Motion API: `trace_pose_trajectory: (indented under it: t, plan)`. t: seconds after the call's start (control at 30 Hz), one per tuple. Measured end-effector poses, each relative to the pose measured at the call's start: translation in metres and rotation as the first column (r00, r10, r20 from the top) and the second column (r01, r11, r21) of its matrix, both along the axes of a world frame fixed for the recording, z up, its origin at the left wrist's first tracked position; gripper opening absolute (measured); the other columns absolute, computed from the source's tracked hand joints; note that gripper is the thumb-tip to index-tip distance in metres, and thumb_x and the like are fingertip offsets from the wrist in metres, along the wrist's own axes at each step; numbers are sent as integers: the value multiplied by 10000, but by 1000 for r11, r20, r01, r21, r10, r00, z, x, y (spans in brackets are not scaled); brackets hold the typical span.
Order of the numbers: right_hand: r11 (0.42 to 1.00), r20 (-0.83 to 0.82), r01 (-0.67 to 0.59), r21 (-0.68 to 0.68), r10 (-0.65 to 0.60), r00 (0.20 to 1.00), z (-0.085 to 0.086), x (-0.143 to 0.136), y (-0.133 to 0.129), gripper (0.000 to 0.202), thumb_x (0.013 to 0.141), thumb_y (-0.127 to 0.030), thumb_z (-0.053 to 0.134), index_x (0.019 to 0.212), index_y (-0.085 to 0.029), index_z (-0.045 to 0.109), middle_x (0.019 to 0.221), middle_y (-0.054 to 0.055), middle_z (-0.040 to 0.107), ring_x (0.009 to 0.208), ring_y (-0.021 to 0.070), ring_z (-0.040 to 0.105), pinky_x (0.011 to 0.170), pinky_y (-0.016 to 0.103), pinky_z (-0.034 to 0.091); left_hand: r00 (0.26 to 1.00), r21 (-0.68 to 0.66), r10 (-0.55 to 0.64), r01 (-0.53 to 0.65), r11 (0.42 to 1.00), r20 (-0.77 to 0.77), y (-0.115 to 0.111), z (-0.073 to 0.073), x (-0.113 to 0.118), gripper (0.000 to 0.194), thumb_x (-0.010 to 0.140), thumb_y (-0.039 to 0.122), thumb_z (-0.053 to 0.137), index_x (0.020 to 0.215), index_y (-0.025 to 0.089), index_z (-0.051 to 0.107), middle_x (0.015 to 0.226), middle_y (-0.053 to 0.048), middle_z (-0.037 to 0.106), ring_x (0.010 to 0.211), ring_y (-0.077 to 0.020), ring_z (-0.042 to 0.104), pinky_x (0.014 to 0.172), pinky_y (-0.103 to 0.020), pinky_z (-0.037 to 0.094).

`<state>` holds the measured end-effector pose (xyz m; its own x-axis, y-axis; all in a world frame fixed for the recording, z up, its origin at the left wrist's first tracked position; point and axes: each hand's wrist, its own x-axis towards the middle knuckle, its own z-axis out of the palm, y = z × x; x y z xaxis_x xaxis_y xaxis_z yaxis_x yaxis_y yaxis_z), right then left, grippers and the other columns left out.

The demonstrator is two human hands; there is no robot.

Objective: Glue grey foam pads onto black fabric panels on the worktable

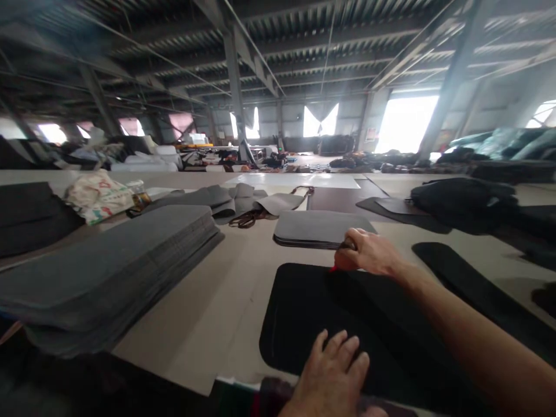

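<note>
Closest to the camera, the left hand [334, 370] lies palm down over the near edge of a black panel [299, 307], its fingers parted. That panel stretches flat ahead of those fingers to the right hand [369, 252], whose fingers are curled around a dark object [347, 244] with a red tip [333, 269] at the panel's far edge; what kind of tool it is, I cannot tell. Should the left palm bear down too lightly, the panel could skid or twist under a pull from the right; a tilted wrist might let the red tip stray off the edge.

Well beyond the fingers the room opens wide, with a ribbed ceiling [347, 52] and bright windows [406, 121]. Next in size, the pale table [234, 278] runs out to either side of them. Left of the fingers sits a thick grey pile [108, 255]; off to their right slumps a dark bundle [464, 197]. Just past the right fingertips is a low grey stack [321, 226], and farther to their left, scissors [245, 220].
</note>
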<state>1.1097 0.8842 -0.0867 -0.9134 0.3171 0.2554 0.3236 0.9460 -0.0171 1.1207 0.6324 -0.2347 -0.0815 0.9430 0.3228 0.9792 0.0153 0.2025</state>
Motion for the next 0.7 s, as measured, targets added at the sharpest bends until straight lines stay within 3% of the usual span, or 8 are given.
trace_pose_trajectory:
  t: [0.1,0.23,0.4,0.57,0.7]
  plan:
    - [998,12,61,2,-61,998,-1,27,22,257,941,-452,448,1004,-213,519,1013,73,628,844,248,603,650,321,284,1000,-24,20,-19,1000,18,0,8,1,691,944,707,388,1418,214,491,1498,-99,494,1386,-321,456,1112,-600,427]
    - [989,0,148,-17,-148,989,-3,63,44,274,938,-468,445,1024,-218,519,1055,72,627,848,246,603,658,321,310,1000,-159,21,-20,987,5,1,22,2,709,945,683,407,1422,167,507,1507,-143,463,1389,-359,439,1100,-635,416]
    - [981,-69,171,-86,-177,982,-4,76,41,281,917,-489,482,996,-226,538,1015,52,626,781,225,577,658,324,336,999,-196,22,-14,980,37,0,24,3,696,950,660,417,1442,173,488,1523,-145,441,1410,-363,406,1117,-649,379]
    - [962,-235,-83,-258,21,972,-5,47,-4,271,892,-477,525,994,-229,559,944,25,623,826,219,574,721,332,378,994,-107,36,-25,994,107,-3,13,6,704,936,676,431,1445,191,463,1534,-117,444,1437,-335,374,1166,-635,319]
    - [867,-322,-364,-339,257,911,-14,18,-47,236,883,-426,558,989,-216,561,930,15,610,848,203,559,763,334,388,991,-88,40,-29,996,130,-5,14,8,698,947,677,407,1450,194,435,1539,-110,439,1457,-311,341,1189,-616,288]
